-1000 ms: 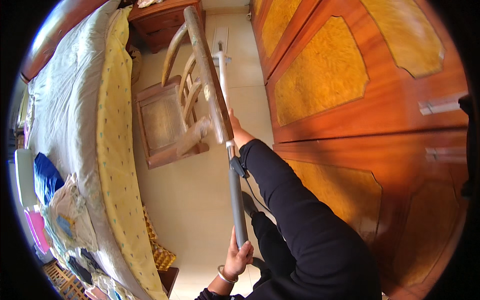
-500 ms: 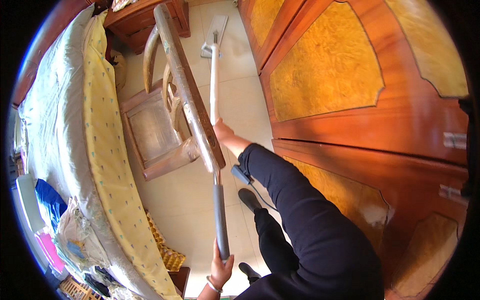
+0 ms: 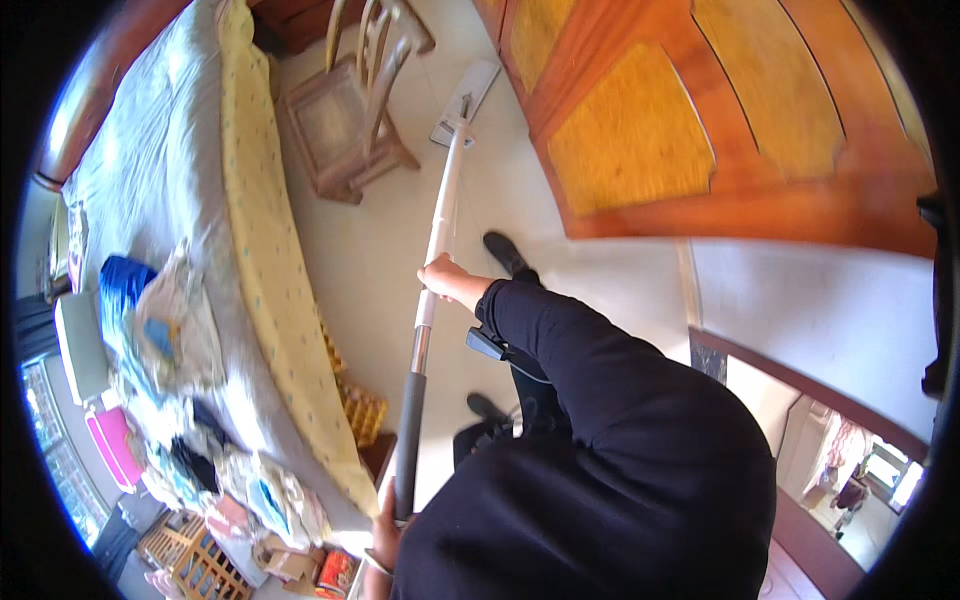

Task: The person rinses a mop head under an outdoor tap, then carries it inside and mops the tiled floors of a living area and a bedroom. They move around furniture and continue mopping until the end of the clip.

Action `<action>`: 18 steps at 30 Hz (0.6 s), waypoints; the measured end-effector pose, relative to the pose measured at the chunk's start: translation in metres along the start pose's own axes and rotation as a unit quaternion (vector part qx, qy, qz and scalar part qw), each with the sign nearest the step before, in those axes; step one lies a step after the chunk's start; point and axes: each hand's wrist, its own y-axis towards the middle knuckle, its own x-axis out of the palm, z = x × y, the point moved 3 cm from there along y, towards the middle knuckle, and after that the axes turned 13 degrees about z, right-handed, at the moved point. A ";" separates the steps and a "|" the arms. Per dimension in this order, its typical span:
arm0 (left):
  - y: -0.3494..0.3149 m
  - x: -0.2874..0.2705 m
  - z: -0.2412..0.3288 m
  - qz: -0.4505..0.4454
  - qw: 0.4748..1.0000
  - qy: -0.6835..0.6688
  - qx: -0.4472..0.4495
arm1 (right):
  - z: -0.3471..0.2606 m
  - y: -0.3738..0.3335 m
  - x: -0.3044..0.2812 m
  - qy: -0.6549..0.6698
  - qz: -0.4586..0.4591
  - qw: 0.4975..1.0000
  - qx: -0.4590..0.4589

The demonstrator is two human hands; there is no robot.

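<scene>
A flat mop runs lengthwise through the view, its white pole [image 3: 441, 220] sloping from the far floor down toward me. Its flat rectangular head [image 3: 470, 100] lies on the tiles between a wooden chair [image 3: 330, 120] and the wardrobe. My right hand [image 3: 450, 279] is closed around the white part of the pole at mid-length. Near the lower edge, my left hand [image 3: 385, 530] wraps the end of the grey grip [image 3: 410, 430], partly hidden by my dark sleeve and body. A bare metal section shows between the grip and the white tube.
Along the left stands a bed [image 3: 180, 130] with a yellow-edged cover and piled clothes [image 3: 180, 330]. A wooden wardrobe [image 3: 640, 130] lines the far right. Egg trays [image 3: 362, 412] sit by the bed's side. A wooden crate [image 3: 195, 560] and a doorway [image 3: 800, 400] are nearer me.
My viewpoint has moved back and turned, so the chair now appears farther off and no longer covers the pole. The doorway has come into view. Both hands keep hold of the mop.
</scene>
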 end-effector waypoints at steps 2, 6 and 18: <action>-0.064 -0.051 -0.037 0.029 0.991 0.098 0.086 | 0.030 -0.083 0.050 0.060 -0.091 0.994 0.000; -0.201 -0.150 -0.048 0.087 0.987 0.134 0.019 | 0.071 -0.250 0.112 0.067 -0.227 0.970 0.056; -0.396 -0.260 -0.022 0.203 0.896 0.315 0.239 | 0.152 -0.442 0.160 0.587 -0.226 0.691 0.355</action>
